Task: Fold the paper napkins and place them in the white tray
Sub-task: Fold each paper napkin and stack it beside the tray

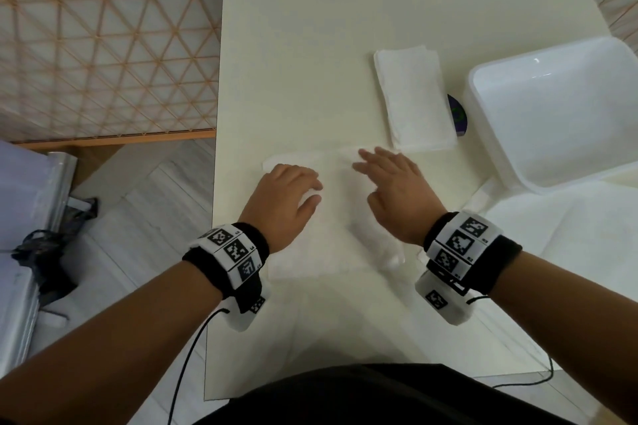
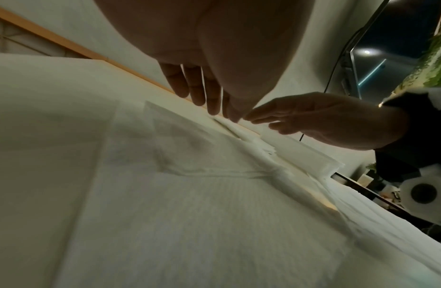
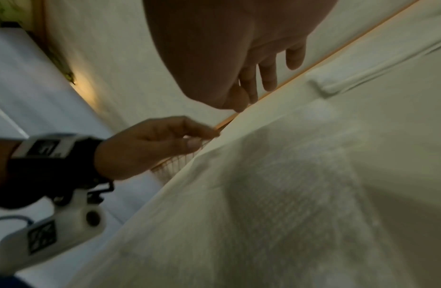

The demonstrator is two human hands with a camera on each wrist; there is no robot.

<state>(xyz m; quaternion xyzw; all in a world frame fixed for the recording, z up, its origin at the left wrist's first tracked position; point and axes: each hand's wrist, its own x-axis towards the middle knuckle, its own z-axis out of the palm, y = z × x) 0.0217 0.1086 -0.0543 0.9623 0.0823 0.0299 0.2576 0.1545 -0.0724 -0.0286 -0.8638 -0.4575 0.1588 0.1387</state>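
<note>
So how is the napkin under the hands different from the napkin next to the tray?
The napkin under the hands lies spread wide; the napkin by the tray is folded into a narrow rectangle. The near one has the left hand and right hand on it; the far one lies untouched. Both are white paper, on the table, outside the tray.

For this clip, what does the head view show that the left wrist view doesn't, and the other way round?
Only the head view shows the white tray, with no napkin visible inside, a purple disc partly hidden beside it, and the lattice railing. Only the left wrist view shows a paper roll beyond the table edge and the underside of the left hand's fingers. Both show the left hand, the right hand, the spread napkin under them, and the folded napkin stack.
</note>
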